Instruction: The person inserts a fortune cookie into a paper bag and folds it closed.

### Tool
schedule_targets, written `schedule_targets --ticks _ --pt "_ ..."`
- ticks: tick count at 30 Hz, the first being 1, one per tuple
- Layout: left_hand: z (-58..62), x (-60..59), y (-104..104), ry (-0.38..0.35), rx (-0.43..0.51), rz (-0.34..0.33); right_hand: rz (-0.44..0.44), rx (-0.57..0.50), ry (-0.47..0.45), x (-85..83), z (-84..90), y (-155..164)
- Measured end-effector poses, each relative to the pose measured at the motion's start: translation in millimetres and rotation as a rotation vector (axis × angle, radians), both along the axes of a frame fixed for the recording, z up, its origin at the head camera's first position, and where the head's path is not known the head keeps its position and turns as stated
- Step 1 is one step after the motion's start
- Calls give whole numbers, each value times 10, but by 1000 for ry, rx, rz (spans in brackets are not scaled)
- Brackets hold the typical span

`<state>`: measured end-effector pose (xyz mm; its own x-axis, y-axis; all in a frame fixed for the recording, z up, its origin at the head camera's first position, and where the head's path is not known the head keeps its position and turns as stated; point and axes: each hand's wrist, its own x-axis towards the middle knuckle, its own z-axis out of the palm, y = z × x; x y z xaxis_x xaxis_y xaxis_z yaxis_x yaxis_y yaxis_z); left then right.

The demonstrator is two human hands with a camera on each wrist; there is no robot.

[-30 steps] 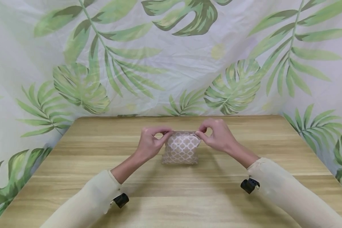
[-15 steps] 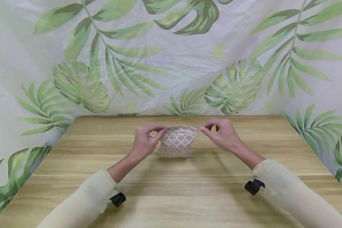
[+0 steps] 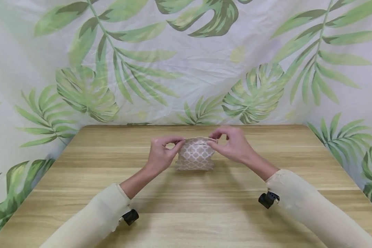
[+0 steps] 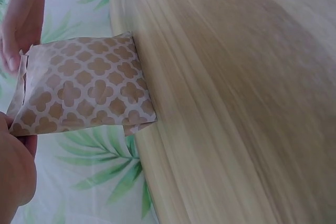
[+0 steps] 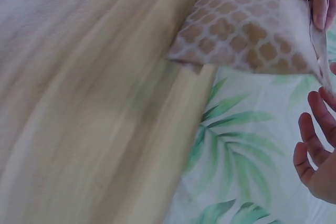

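Left hand (image 3: 161,155) and right hand (image 3: 232,146) each pinch a top corner of the bag (image 3: 195,156) between them. It stands upright — mouth barely parted, not yet spread open.

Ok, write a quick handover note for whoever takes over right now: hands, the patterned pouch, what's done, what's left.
Left hand: pinches the left top corner of the patterned pouch.
Right hand: fingertips at the pouch's right top corner; the grip cannot be confirmed from these views.
Pouch: upright on the wooden table, mid-table toward the far edge, bottom on the surface.
Done: pouch stood up and held at its top edge.
Left: the top looks barely parted; probably open or close it. Contents not visible.
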<state>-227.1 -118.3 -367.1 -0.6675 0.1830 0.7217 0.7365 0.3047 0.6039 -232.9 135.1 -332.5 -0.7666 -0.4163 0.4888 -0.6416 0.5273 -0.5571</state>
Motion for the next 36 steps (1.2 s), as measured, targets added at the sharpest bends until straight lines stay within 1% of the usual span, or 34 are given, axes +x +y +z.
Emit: schedule_targets --ticks 4,7,13,20,26,32,34,36 --pt "19 -1 55 -4 -22 -26 79 73 158 -38 73 -155" --pt "30 1 87 4 -28 -39 121 119 208 -46 138 -270" --pt "35 -2 106 30 -22 -57 155 151 194 -77 195 -388" --pt "20 -17 111 53 -21 -64 142 187 245 -85 194 -373" --pt "28 -21 131 70 -31 -87 142 169 294 -96 143 -300" --pt "39 -5 74 95 -12 -47 114 88 265 -101 78 -109" --pt "44 3 56 95 -11 -51 104 68 257 -96 63 -60" --pt "41 9 44 92 -21 -63 106 73 251 -90 57 -32"
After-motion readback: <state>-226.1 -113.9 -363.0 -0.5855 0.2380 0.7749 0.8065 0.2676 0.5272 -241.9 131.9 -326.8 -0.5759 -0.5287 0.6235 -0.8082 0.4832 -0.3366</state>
